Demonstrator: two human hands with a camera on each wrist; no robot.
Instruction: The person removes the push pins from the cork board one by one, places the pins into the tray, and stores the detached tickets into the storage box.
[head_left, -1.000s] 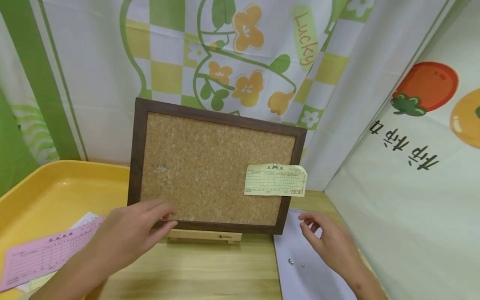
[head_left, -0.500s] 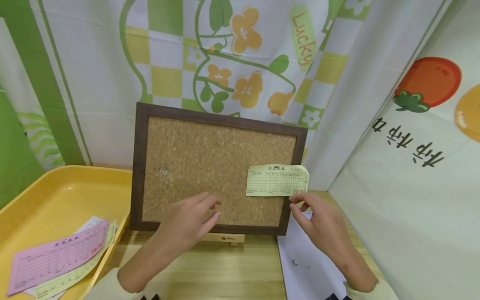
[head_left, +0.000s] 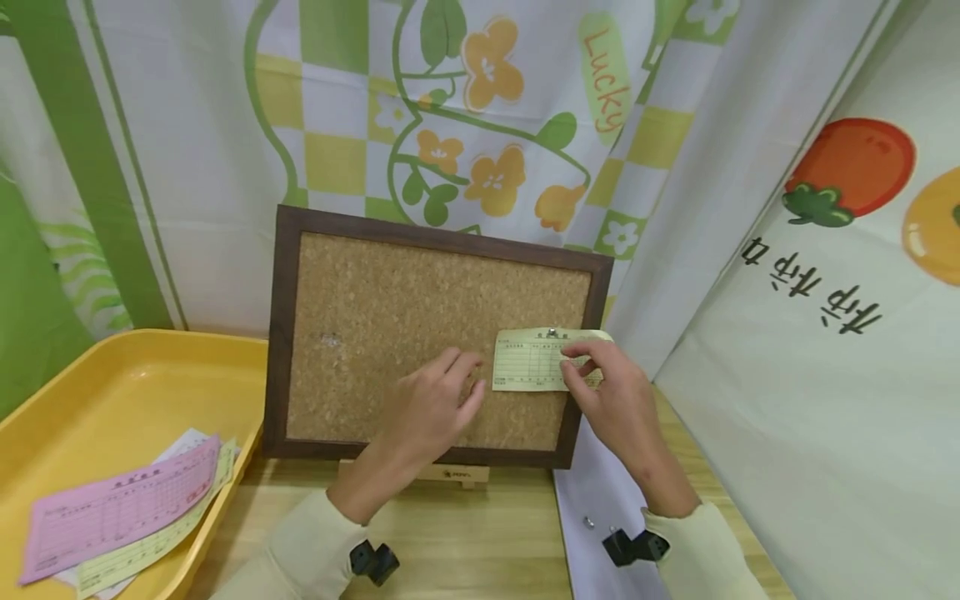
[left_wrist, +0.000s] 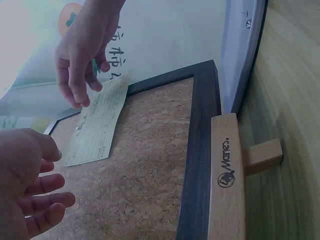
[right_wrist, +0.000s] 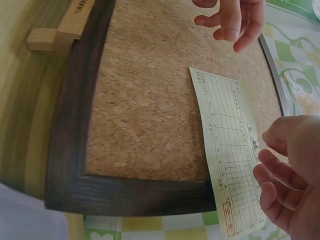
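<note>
A cork board (head_left: 412, 308) in a dark wooden frame leans upright on a small wooden stand (head_left: 453, 473). On its right side hangs a pale yellow receipt slip (head_left: 521, 360), fixed near its top edge by a clear push pin (right_wrist: 255, 143); the slip's right end juts past the frame. My right hand (head_left: 618, 400) is in front of the slip's right part, fingers loosely bent and holding nothing, close to the pin in the right wrist view. Left of the slip, my left hand (head_left: 431, 408) hovers before the cork, its fingers loosely curved around nothing.
A yellow tray (head_left: 127, 354) on the left holds a pink slip (head_left: 123, 508) and other paper slips. Along the table's right side lies a white flat sheet (head_left: 600, 492) with small shiny pins (head_left: 588, 522). A patterned curtain (head_left: 202, 167) hangs behind the board.
My left hand has moved right and up from the board's lower left corner towards the slip. My right hand has moved left and up, now overlapping the slip.
</note>
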